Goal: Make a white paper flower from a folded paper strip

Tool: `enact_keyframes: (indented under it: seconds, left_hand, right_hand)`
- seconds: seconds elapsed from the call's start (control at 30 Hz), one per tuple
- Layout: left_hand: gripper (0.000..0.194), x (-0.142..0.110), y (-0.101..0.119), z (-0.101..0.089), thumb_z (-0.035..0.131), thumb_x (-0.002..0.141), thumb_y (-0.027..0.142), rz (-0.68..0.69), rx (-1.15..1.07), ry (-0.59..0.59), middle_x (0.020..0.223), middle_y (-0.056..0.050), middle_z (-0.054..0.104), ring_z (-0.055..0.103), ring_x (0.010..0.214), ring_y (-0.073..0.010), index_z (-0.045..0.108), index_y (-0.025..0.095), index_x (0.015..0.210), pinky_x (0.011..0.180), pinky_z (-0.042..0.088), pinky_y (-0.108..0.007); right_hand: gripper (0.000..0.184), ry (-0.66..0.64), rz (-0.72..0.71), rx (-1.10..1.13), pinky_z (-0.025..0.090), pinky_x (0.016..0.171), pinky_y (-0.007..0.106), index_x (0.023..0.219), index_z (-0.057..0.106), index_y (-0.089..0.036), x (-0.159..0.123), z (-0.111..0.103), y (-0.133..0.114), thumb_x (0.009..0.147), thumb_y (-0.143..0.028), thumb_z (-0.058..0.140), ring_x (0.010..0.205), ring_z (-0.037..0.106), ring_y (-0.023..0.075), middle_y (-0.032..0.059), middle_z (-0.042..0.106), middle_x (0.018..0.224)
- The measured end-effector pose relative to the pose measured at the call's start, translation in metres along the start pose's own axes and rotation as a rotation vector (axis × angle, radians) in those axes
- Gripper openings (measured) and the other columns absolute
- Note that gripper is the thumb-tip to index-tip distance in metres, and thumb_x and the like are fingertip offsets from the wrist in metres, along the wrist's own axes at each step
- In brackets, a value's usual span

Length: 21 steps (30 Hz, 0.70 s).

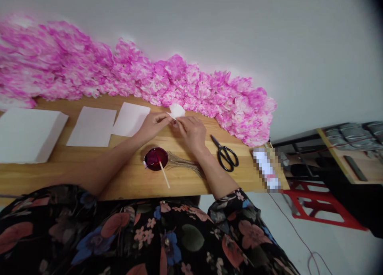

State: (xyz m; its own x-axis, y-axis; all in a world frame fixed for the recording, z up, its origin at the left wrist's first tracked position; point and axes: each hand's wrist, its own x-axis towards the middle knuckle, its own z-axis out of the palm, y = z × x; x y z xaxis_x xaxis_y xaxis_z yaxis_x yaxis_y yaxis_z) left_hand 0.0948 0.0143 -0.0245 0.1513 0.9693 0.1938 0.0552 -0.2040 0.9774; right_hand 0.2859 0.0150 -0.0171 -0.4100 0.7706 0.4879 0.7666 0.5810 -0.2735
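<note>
Between both hands, over the middle of the table, is a small white paper flower (177, 110), its fanned part facing away from me. My left hand (154, 124) pinches its base from the left. From the right, my right hand (193, 130) closes its fingers on the same base; the fingertips partly hide what lies there. Just below my hands sits a bowl of dark red dye (155, 159) with a light wooden stick (164, 173) leaning out of it. A bundle of thin brown stems (184, 162) lies beside the bowl, partly under my right forearm.
Pink and white paper flowers (134, 73) are heaped along the table's back. White sheets (92, 125) and a thick white paper stack (28, 135) lie left. Black-handled scissors (224, 153) lie right, near a blurred-out object (267, 169). A red stool (326, 207) stands beyond the table (248, 175).
</note>
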Motion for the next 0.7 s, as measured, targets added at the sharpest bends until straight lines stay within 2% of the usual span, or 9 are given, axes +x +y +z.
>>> enact_keyframes:
  seconds: [0.13,0.27,0.5,0.7]
  left_hand:
    - [0.029,0.000,0.000,0.000,0.068,0.087,0.045,0.012,-0.004,-0.038,0.085,-0.006,0.079,0.072,0.084,-0.0191,0.076,0.018,0.078,0.086,0.054,-0.030]
    - [0.026,0.000,0.000,0.001,0.070,0.086,0.043,-0.006,-0.001,-0.048,0.085,-0.006,0.079,0.071,0.083,-0.0182,0.076,0.017,0.082,0.086,0.054,-0.030]
    - [0.027,0.001,-0.007,0.002,0.073,0.080,0.044,-0.024,0.033,0.033,0.090,-0.006,0.080,0.069,0.082,-0.0176,0.077,0.017,0.085,0.081,0.051,-0.029]
    - [0.030,0.003,-0.010,0.001,0.072,0.079,0.046,-0.041,0.084,0.050,0.081,-0.004,0.077,0.065,0.074,-0.0162,0.075,0.017,0.083,0.072,0.048,-0.028]
  right_hand:
    - [0.021,0.031,0.035,0.016,0.047,0.083,0.035,0.096,0.078,-0.022,0.000,0.001,0.000,0.104,-0.031,0.061,0.092,0.070,0.0227,0.0073,0.080,0.095]
    - [0.026,0.058,0.061,0.033,0.048,0.080,0.033,0.092,0.077,-0.023,0.000,0.001,0.000,0.104,-0.038,0.060,0.086,0.069,0.0214,0.0059,0.078,0.088]
    - [0.029,-0.003,0.035,0.144,0.053,0.091,0.033,0.115,0.079,-0.022,-0.001,0.000,-0.002,0.106,-0.031,0.052,0.101,0.072,0.0215,0.0062,0.082,0.111]
    - [0.032,-0.019,0.002,0.133,0.053,0.093,0.034,0.123,0.077,-0.021,-0.002,0.002,-0.004,0.106,-0.029,0.051,0.106,0.072,0.0225,0.0081,0.081,0.116]
